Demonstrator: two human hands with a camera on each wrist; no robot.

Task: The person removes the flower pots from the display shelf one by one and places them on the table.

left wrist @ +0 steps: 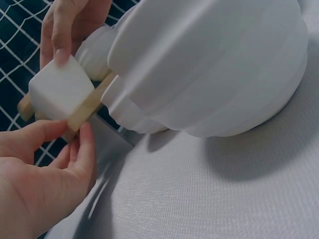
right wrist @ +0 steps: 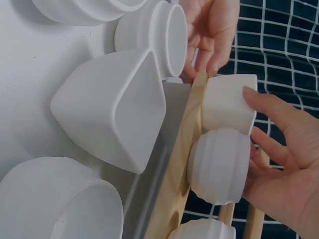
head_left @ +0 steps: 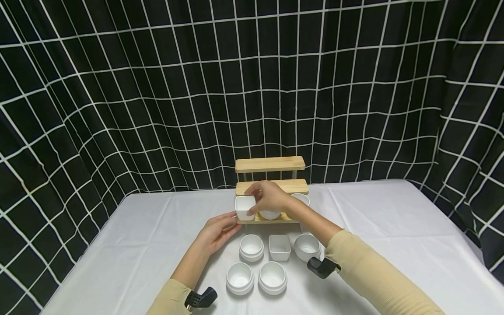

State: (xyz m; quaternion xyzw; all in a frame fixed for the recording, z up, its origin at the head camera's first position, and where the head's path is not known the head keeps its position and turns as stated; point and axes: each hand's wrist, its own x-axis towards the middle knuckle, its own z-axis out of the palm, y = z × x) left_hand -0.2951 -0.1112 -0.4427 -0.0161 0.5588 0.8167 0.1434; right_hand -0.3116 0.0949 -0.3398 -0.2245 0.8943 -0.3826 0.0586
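A wooden three-tier rack (head_left: 270, 164) stands on the table. My right hand (head_left: 271, 197) pinches a square white cup (head_left: 245, 209) at the left end of its lowest board (right wrist: 172, 184). In the right wrist view the cup sits against the board, thumb on its rim. Beside it on the same tier are a ribbed white cup (right wrist: 219, 167) and another round white cup (head_left: 302, 198), partly behind my right forearm. My left hand (left wrist: 55, 174) grips the left end of that board between thumb and fingers, just under the square cup.
In front of the rack, several white cups stand on the white-covered table (head_left: 149, 258): a square one (head_left: 280, 247), a rounded one (head_left: 307, 247) and stepped round ones (head_left: 240, 278). A black curtain with white grid lines (head_left: 197, 96) hangs behind.
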